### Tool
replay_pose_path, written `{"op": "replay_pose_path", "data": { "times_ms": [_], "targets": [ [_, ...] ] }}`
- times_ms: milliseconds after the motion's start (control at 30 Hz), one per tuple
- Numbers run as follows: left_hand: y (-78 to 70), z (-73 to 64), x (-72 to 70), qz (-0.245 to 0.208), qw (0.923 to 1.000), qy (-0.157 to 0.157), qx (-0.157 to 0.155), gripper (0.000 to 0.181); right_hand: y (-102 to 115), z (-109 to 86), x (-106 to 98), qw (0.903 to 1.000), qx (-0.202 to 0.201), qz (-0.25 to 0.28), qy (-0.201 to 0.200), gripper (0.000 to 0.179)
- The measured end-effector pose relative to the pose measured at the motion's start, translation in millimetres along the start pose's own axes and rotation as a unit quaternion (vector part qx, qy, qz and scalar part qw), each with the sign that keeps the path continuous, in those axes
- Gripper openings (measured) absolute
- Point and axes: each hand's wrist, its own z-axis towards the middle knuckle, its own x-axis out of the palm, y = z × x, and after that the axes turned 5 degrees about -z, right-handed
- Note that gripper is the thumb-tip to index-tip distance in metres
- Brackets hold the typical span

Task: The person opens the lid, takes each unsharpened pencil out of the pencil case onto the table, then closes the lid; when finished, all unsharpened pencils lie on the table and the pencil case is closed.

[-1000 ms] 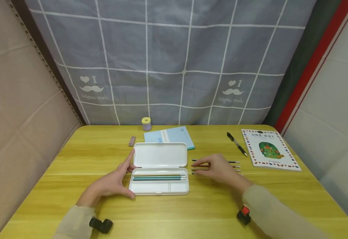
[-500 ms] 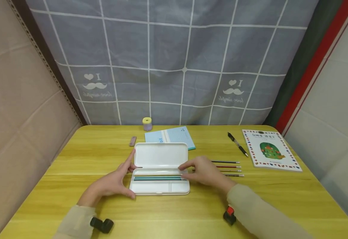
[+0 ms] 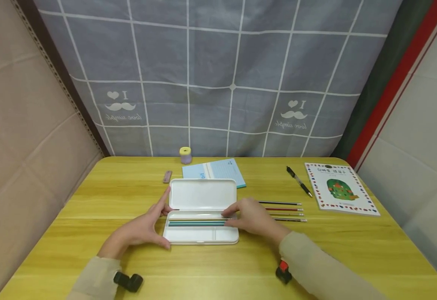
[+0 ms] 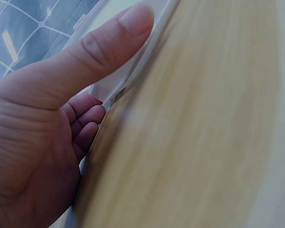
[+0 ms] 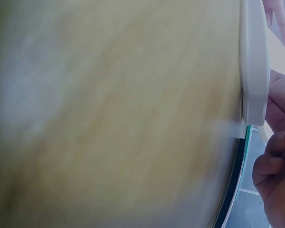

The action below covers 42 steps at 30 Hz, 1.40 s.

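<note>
An open white pencil case [image 3: 188,236] lies on the table with its lid [image 3: 202,194] raised. Several pencils [image 3: 196,223], teal and gold, lie in its long compartment. My left hand [image 3: 145,227] holds the case at its left side, thumb [image 4: 109,40] on the front corner and index finger along the lid's edge. In the left wrist view the other fingers are bent by the case's rim. At the right end of the compartment my right hand [image 3: 254,217] has thumb and index finger round the pencil ends; the tips partly hide them.
Several loose pencils [image 3: 287,209] lie right of the case. Behind it is a blue notebook [image 3: 224,168], with a small mauve eraser [image 3: 167,176] and a yellow-topped purple container [image 3: 185,155] nearby. A black pen [image 3: 299,181] and a picture-covered booklet [image 3: 341,188] lie at right.
My right hand has moved left from above the loose pencils to the right end of the case, shifting only slightly in the last half second. My left hand has stayed on the case.
</note>
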Motion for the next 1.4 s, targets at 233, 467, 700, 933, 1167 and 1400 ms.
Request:
{"op": "replay_pose_path", "data": {
  "times_ms": [233,467,700,933,1167,1400],
  "targets": [
    [1.2,0.0,-0.3,0.002,1.0,0.0,0.001,0.155,3.0,0.9,2.5,0.9999,0.005,-0.005,-0.011,0.019],
    [0.9,0.7,-1.4,0.002,1.0,0.0,-0.006,0.155,6.9,3.4,6.2,0.9983,0.042,0.026,-0.031,0.016],
    [1.1,1.4,-2.7,-0.001,1.0,0.004,0.0,0.155,9.2,3.5,8.1,0.9965,0.054,0.053,-0.035,0.012],
    [1.0,1.5,-3.0,-0.002,1.0,0.005,-0.002,0.155,9.2,1.4,6.5,0.9973,0.023,0.059,-0.037,0.008],
    [0.4,1.0,-3.3,0.0,1.0,0.003,0.003,0.155,10.7,-4.0,4.0,0.9953,0.012,0.074,-0.062,0.009],
    [0.8,0.8,-3.6,-0.002,1.0,0.005,0.006,0.155,4.6,-7.2,2.5,0.9922,-0.009,0.1,-0.073,0.008]
  ]
}}
